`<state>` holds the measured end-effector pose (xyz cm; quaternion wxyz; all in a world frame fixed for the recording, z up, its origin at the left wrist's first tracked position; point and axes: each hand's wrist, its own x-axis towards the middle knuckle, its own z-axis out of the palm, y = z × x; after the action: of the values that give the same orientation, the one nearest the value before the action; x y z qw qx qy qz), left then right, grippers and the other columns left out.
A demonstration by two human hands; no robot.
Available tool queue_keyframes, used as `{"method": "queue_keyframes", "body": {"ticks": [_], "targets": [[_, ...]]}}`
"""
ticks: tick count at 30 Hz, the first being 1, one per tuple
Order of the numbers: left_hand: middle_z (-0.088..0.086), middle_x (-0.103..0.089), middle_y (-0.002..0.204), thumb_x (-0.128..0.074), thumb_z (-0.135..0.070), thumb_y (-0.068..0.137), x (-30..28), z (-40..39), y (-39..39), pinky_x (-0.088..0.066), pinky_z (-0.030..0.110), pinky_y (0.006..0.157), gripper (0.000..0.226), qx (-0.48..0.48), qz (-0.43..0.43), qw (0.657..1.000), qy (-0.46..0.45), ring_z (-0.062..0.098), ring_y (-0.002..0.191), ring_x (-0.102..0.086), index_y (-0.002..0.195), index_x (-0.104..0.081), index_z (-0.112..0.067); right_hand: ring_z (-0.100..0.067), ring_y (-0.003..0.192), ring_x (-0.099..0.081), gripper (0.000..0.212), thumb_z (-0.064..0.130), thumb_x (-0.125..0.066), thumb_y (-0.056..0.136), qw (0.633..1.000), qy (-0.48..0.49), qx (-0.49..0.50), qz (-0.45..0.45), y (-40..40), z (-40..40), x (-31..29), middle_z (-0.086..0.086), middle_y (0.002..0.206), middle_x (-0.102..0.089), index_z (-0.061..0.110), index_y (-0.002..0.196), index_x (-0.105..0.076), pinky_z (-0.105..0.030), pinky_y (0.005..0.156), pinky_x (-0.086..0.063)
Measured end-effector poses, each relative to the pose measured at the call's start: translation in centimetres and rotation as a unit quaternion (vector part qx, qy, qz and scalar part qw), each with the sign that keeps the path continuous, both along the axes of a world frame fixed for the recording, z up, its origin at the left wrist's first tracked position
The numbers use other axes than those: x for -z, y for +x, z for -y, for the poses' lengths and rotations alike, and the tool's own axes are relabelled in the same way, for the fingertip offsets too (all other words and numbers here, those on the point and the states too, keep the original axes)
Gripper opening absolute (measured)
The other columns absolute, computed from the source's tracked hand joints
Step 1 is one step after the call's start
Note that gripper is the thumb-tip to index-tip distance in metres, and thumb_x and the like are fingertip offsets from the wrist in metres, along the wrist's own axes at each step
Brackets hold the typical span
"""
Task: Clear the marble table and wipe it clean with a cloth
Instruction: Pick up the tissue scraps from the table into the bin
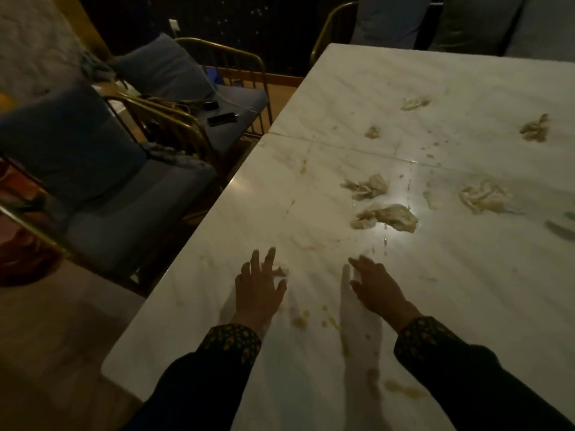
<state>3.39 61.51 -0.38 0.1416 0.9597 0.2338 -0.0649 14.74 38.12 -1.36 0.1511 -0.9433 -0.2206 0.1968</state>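
I have both hands spread flat and empty, left hand (259, 287) by a scrap (280, 270) near the surface (466, 306) left edge, right hand (378, 287) mid-surface. Tissues (384, 216) lie beyond. Sweeping through the smears (300, 320) could spread them or push scraps over the edge.

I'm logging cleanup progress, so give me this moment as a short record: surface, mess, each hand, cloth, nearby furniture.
surface: marble table, stained with yellowish smears
mess: crumpled tissues scattered across the middle and far side
left hand: open, fingers spread, by a small tissue scrap
right hand: open, low over the table, holding nothing
cloth: no wiping cloth in either hand
furniture: blue cushioned chairs along the left edge
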Motion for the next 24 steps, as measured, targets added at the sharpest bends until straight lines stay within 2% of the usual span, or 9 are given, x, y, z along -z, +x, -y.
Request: {"method": "queue_keyframes", "body": {"ticks": [2, 4, 7, 11, 15, 17, 19, 22, 24], "targets": [[0.006, -0.012, 0.158, -0.044, -0.052, 0.095, 0.8, -0.3, 0.7, -0.030, 0.043, 0.109, 0.071, 0.013, -0.018, 1.000, -0.008, 0.030, 0.137, -0.028, 0.153, -0.007, -0.035, -0.024, 0.120, -0.043, 0.037, 0.015, -0.046, 0.097, 0.999, 0.024, 0.015, 0.021, -0.5, -0.1, 0.8, -0.004, 0.144, -0.041, 0.017, 0.134, -0.049, -0.035, 0.095, -0.042], [0.008, -0.027, 0.148, -0.046, -0.044, 0.096, 1.5, -0.4, 1.4, -0.036, 0.040, 0.103, 0.059, 0.038, -0.013, 0.999, -0.014, 0.029, 0.128, -0.035, 0.150, -0.026, -0.027, -0.024, 0.107, -0.047, 0.027, 0.010, -0.044, 0.098, 0.998, 0.046, 0.036, 0.027, -0.5, 0.3, 1.1, -0.005, 0.125, -0.051, 0.013, 0.121, -0.057, -0.033, 0.084, -0.043], [0.013, -0.047, 0.124, -0.054, -0.014, 0.094, 2.0, 0.2, 3.2, -0.044, 0.038, 0.090, 0.029, 0.075, 0.060, 0.992, -0.085, 0.033, 0.112, -0.047, 0.122, -0.057, -0.009, -0.022, 0.092, -0.053, 0.020, 0.008, -0.047, 0.097, 0.988, 0.111, 0.102, 0.032, 0.2, 2.0, 0.9, -0.007, 0.106, -0.057, 0.011, 0.109, -0.063, -0.027, 0.075, -0.040], [0.013, -0.048, 0.115, -0.052, 0.003, 0.089, 2.1, 2.8, 9.0, -0.050, 0.042, 0.088, 0.023, 0.114, 0.117, 0.970, -0.180, 0.033, 0.104, -0.052, 0.109, -0.061, -0.005, -0.021, 0.080, -0.055, 0.013, 0.001, -0.059, 0.090, 0.954, 0.191, 0.224, 0.061, 0.3, 5.9, 0.5, -0.003, 0.092, -0.055, 0.007, 0.098, -0.067, -0.027, 0.071, -0.040], [0.015, -0.049, 0.115, -0.058, -0.007, 0.088, 0.4, 8.6, 17.2, -0.048, 0.042, 0.090, 0.022, 0.167, 0.182, 0.951, -0.188, 0.032, 0.104, -0.051, 0.109, -0.061, -0.004, -0.021, 0.086, -0.059, 0.013, 0.003, -0.063, 0.088, 0.935, 0.214, 0.271, 0.082, -0.3, 11.1, 1.3, -0.003, 0.100, -0.057, 0.010, 0.099, -0.068, -0.032, 0.076, -0.050], [0.015, -0.049, 0.118, -0.060, -0.018, 0.089, 0.4, 11.6, 20.8, -0.044, 0.037, 0.090, 0.027, 0.179, 0.182, 0.948, -0.188, 0.032, 0.106, -0.048, 0.112, -0.059, -0.005, -0.026, 0.103, -0.060, 0.016, 0.008, -0.061, 0.091, 0.942, 0.178, 0.278, 0.065, -0.6, 13.7, 2.3, -0.009, 0.115, -0.059, 0.009, 0.105, -0.070, -0.029, 0.089, -0.046], [0.015, -0.045, 0.128, -0.056, -0.037, 0.090, 1.2, 14.3, 23.4, -0.042, 0.042, 0.096, 0.043, 0.201, 0.136, 0.956, -0.163, 0.034, 0.114, -0.043, 0.121, -0.057, -0.007, -0.030, 0.118, -0.055, 0.019, 0.006, -0.060, 0.092, 0.951, 0.145, 0.264, 0.065, -0.7, 15.7, 3.1, -0.015, 0.125, -0.059, 0.008, 0.108, -0.070, -0.028, 0.098, -0.037], [0.014, -0.030, 0.143, -0.058, -0.051, 0.086, 2.8, 17.4, 25.8, -0.034, 0.047, 0.105, 0.069, 0.200, 0.049, 0.969, -0.137, 0.036, 0.125, -0.032, 0.141, -0.038, -0.015, -0.030, 0.103, -0.059, 0.015, 0.006, -0.061, 0.090, 0.960, 0.146, 0.232, 0.056, 0.6, 17.8, 3.2, -0.008, 0.110, -0.064, 0.013, 0.100, -0.070, -0.028, 0.087, -0.042], [0.012, -0.032, 0.140, -0.060, -0.045, 0.087, 3.7, 18.0, 26.0, -0.035, 0.046, 0.103, 0.060, 0.186, 0.058, 0.976, -0.095, 0.036, 0.123, -0.033, 0.138, -0.041, -0.018, -0.025, 0.095, -0.057, 0.013, 0.014, -0.059, 0.092, 0.962, 0.148, 0.223, 0.061, 2.8, 18.2, 2.4, -0.002, 0.101, -0.064, 0.019, 0.101, -0.067, -0.027, 0.079, -0.041]]}}
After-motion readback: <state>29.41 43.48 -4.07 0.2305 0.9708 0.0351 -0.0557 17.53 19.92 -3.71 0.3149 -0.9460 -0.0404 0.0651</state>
